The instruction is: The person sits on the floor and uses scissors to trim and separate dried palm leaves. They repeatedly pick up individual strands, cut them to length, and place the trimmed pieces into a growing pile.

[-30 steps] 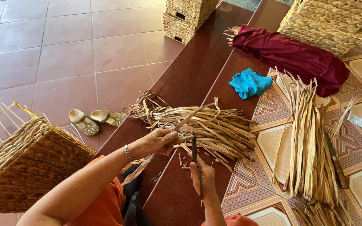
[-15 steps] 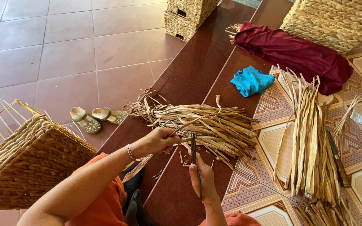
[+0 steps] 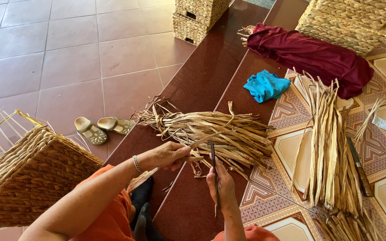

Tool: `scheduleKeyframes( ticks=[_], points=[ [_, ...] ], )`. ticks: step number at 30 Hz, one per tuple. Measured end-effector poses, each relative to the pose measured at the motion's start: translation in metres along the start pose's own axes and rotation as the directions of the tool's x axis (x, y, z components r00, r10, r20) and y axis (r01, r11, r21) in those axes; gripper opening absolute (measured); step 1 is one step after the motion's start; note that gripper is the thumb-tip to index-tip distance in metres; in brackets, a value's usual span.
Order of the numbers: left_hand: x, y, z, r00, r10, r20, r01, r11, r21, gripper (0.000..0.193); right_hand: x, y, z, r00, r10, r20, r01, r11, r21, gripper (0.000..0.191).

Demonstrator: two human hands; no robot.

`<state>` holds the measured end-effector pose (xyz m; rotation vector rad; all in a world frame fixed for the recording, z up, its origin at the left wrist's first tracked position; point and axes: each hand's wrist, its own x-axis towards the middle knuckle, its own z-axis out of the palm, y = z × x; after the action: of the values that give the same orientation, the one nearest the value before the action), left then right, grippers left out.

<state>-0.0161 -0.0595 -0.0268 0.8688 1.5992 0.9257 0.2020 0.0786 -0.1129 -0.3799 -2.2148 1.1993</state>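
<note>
My left hand (image 3: 168, 155) pinches one dried straw strip (image 3: 202, 142) pulled from a bundle of dried leaves (image 3: 220, 130) lying across the dark red step. A bracelet sits on that wrist. My right hand (image 3: 220, 183) grips a thin dark blade (image 3: 213, 156) that points up against the strip, just right of the left fingers. Both hands hover over the step in front of my orange-clad lap.
A half-woven basket (image 3: 23, 178) rests at my left. A pair of sandals (image 3: 101, 127) lies on the tiled floor. A second pile of straw (image 3: 329, 143) and a knife (image 3: 360, 167) lie right, with a blue cloth (image 3: 264, 85), maroon cloth (image 3: 313, 56) and finished baskets (image 3: 199, 15) beyond.
The two hands stay at the bundle; the left hand has shifted slightly along the strip while the blade remains against it. The view has edged a little.
</note>
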Motion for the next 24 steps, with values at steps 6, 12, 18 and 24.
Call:
scheduleKeyframes(
  ticks=[6,12,18,24],
  points=[
    [0.000,-0.004,0.006,0.998,-0.066,0.007,0.064,0.982,0.177,0.053,-0.001,-0.001,-0.004,0.993,0.116,-0.014,-0.116,0.993,-0.013,0.068],
    [0.004,-0.007,0.003,1.000,-0.007,0.004,0.007,0.989,0.147,0.053,-0.006,0.007,0.000,0.972,0.231,-0.045,-0.228,0.971,0.065,0.068],
    [0.016,-0.017,-0.015,0.987,0.119,-0.110,-0.120,0.993,-0.003,0.029,0.002,0.029,0.006,0.853,0.518,0.069,-0.464,0.812,-0.353,0.056],
    [0.038,-0.024,-0.041,0.860,0.404,-0.313,-0.471,0.864,-0.180,0.017,-0.019,0.080,0.037,0.803,0.571,0.173,-0.373,0.707,-0.602,0.060]
  ],
)
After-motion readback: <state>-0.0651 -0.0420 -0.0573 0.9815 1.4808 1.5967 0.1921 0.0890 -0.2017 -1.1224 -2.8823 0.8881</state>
